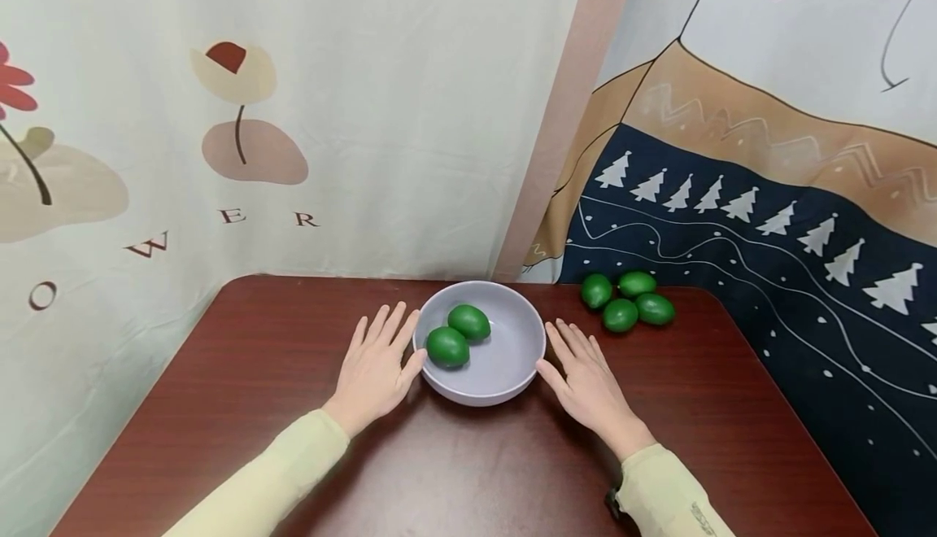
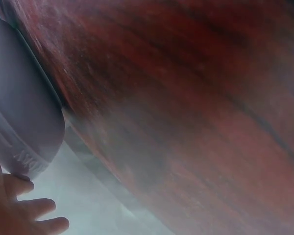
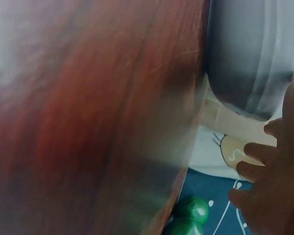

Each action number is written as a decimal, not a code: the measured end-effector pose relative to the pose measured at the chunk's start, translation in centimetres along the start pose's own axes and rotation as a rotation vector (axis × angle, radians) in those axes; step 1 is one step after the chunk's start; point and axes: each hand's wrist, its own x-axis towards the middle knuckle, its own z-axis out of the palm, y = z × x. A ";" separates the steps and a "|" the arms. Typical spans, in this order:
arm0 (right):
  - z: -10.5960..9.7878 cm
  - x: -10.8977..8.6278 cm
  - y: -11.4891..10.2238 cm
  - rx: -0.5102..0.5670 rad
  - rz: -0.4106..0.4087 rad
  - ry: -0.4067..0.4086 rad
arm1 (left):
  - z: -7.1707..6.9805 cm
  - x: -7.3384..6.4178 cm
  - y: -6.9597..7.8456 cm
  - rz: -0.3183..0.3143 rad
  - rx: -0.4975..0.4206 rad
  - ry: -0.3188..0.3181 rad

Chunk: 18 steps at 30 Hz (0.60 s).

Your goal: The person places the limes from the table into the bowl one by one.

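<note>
A pale lilac bowl (image 1: 514,348) stands upright on the table, with two green limes (image 1: 447,347) lying side by side in its left half. My left hand (image 1: 375,368) is at the bowl's left side, fingers extended, thumb and forefinger at the rim. On the opposite side my right hand (image 1: 588,376) has its fingers stretched out, the thumb by the rim. The left wrist view shows raised lettering on the bowl's outer wall (image 2: 22,93), with fingertips (image 2: 22,186) close under it. In the right wrist view the thumb meets the bowl's rim (image 3: 284,54).
Several more limes (image 1: 621,315) lie grouped at the table's back right, beyond my right hand. The dark red wooden table (image 1: 468,472) ends at a pale printed curtain (image 1: 381,195) behind and a navy tree-patterned cloth (image 1: 739,277) on the right.
</note>
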 end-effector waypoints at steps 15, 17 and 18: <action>-1.1 -1.2 3.3 0.088 0.065 0.121 | 0.3 0.4 0.0 -0.019 -0.033 -0.002; -1.4 -1.1 3.8 0.091 0.085 0.150 | 0.3 0.3 0.0 -0.020 -0.038 -0.007; -1.5 -0.9 3.9 0.095 0.101 0.162 | 0.3 0.3 0.0 -0.019 -0.040 -0.009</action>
